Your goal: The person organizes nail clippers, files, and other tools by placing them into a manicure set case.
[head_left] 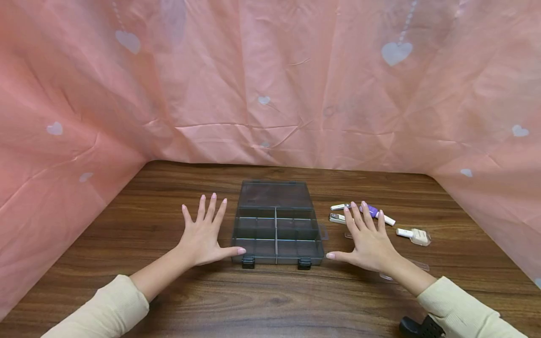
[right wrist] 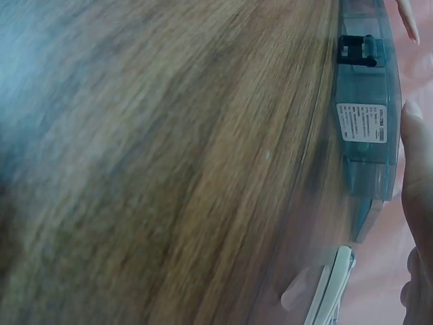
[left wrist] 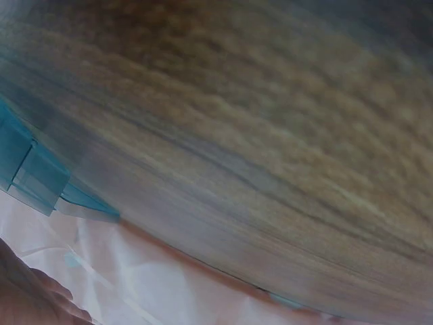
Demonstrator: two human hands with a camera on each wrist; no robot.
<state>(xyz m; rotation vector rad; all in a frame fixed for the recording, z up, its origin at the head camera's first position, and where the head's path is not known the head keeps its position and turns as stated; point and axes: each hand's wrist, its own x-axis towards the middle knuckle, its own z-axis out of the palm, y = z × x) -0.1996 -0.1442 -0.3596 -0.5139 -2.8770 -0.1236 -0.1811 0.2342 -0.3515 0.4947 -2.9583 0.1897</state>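
- A dark see-through plastic box (head_left: 291, 248) sits on the brown wooden counter (head_left: 270, 305), between the two hands, with its two black latches (head_left: 304, 263) on the side nearest the person.
- A pale divider (head_left: 276, 232) runs from front to back through the nearer part of the box, and crosswise walls split that part into sections.
- The left hand (head_left: 200, 239) is at the box's left side, fingers straight and spread wide apart; its thumb tip overlaps the box edge in the head view, and I cannot tell whether they touch.
- The right hand (head_left: 369, 241) is at the other side, fingers also straight and spread apart, its thumb tip just beside the box's near right corner.
- Near the right fingertips lie a slim white clipper (head_left: 338, 207), a wider clipper (head_left: 336, 218) and a purple tube (head_left: 372, 211) with a white cap; the fingers partly cover the tube in the head view.
- Farther right, a nail polish bottle (head_left: 420, 237) lies on its side.
- Clear plastic pieces (head_left: 419, 265) lie around the right hand and wrist.
- The right wrist view shows a printed white label (right wrist: 363, 122) on the box.
- Pink cloth (head_left: 270, 70) with white hearts hangs behind and at both sides.
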